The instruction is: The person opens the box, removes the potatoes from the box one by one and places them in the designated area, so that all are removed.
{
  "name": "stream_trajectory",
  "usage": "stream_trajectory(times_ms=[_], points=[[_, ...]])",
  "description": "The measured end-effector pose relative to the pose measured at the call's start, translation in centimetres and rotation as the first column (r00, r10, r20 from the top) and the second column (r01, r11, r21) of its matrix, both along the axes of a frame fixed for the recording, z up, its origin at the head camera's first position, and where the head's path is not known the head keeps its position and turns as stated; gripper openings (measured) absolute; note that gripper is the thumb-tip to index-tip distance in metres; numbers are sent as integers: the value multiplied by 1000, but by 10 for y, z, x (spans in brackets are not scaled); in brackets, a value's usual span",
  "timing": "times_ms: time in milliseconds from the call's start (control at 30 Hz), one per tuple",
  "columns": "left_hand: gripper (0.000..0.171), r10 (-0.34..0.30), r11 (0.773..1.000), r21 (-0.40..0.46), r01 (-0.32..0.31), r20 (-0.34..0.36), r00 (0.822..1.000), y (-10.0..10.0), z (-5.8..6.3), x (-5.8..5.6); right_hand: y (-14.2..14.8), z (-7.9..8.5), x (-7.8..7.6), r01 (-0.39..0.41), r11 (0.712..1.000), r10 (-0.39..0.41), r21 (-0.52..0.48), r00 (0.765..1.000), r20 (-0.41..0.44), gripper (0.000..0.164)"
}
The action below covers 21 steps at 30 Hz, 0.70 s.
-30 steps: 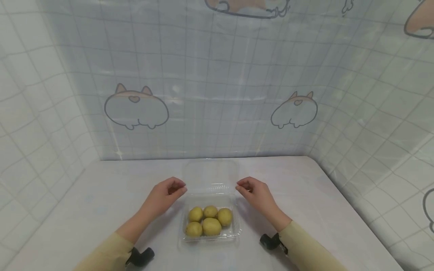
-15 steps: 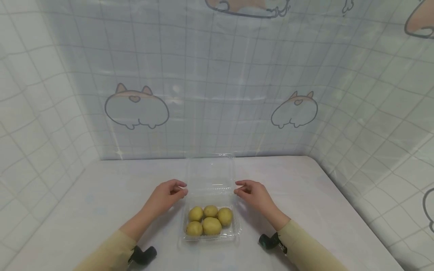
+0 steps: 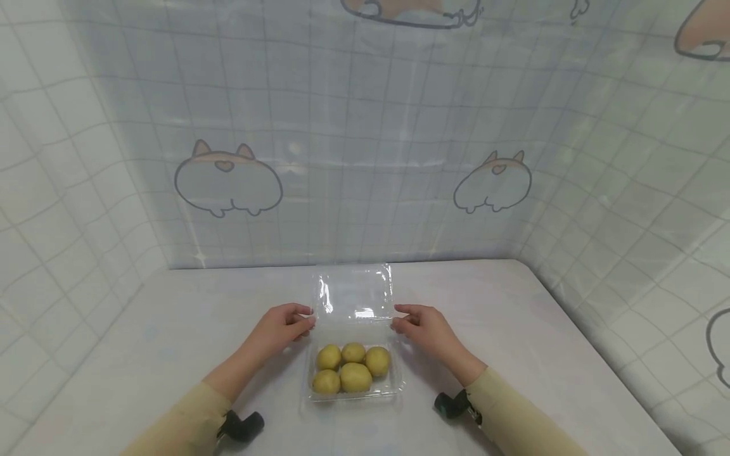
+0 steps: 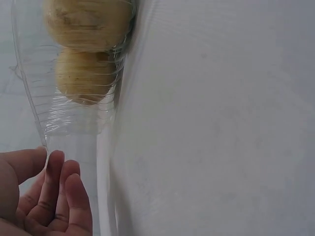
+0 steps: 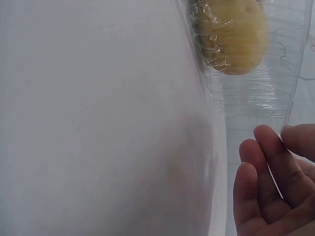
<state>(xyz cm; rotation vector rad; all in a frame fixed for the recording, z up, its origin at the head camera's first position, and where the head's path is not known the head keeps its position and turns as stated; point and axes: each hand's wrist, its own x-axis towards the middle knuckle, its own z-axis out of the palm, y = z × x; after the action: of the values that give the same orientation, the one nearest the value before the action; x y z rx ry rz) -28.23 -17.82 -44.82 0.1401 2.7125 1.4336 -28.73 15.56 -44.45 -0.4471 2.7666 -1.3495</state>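
A clear plastic clamshell box (image 3: 355, 398) with several yellow-brown potatoes (image 3: 356, 378) stands at the middle front of the table. Its clear lid (image 3: 352, 292) is raised behind the base, with bright glare on it. At the box's back left corner, my left hand (image 3: 281, 327) pinches the plastic edge between thumb and forefinger. My right hand (image 3: 424, 327) pinches the back right corner in the same way. In the left wrist view, the thumb (image 4: 29, 162) lies on the box's edge (image 4: 30, 101). The right wrist view shows thumb and forefinger meeting at the rim (image 5: 297, 83).
A white cloth covers the table (image 3: 194, 323). White gridded sheets with corgi drawings form the back wall (image 3: 365, 158) and both sides. Black wrist devices (image 3: 242, 427) hang under both sleeves (image 3: 513, 415).
The lid has swung up from lying back, and strong glare now shows on it. Both hands have dropped slightly and taken hold of the box's back corners.
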Motion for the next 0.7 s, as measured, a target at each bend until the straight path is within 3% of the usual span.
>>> stream_trajectory(times_ms=[267,700], points=[[37,1,999,-54,-1,-2,1000,-1,4,7,6,0,4,9,1000,-9,-11,999,31,44],[49,-98,995,20,99,-47,994,-20,7,23,19,-2,20,19,1000,-19,-22,1000,6,36]])
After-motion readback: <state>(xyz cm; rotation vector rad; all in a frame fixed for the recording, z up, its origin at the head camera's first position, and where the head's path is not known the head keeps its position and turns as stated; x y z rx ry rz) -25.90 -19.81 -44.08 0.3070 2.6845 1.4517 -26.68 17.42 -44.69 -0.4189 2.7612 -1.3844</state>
